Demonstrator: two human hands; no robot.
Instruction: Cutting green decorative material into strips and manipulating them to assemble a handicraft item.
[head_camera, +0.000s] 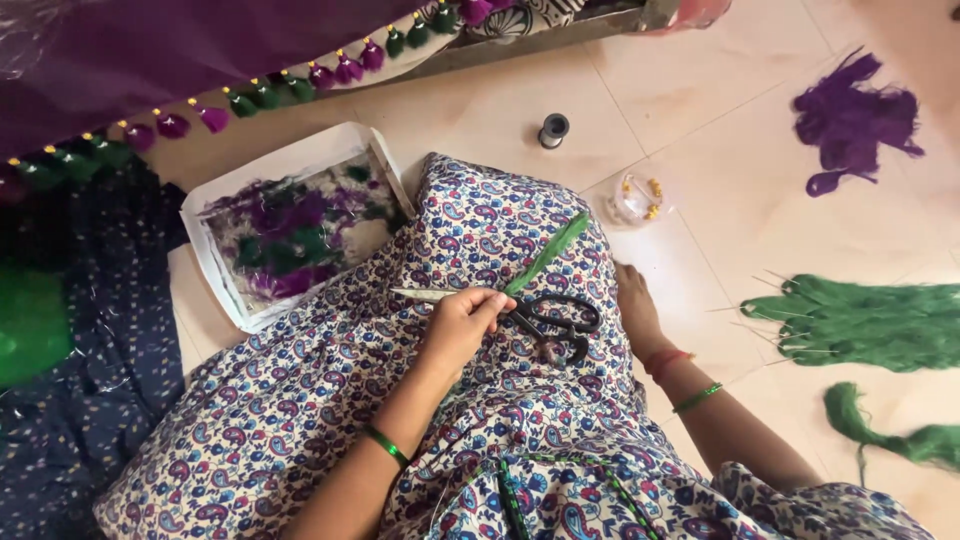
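Head view: left hand fingers pinching scissors; right hand fingers hidden, cannot tell.

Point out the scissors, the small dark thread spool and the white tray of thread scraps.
scissors (552, 318): head view, on the black handle loops.
thread spool (553, 129): head view, on its top rim.
white tray (262, 163): head view, on its bare upper rim.

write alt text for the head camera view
A person's left hand rests by black scissors and a green thread strand on a patterned-cloth lap; the right hand touches the floor. A tray of thread scraps sits left.
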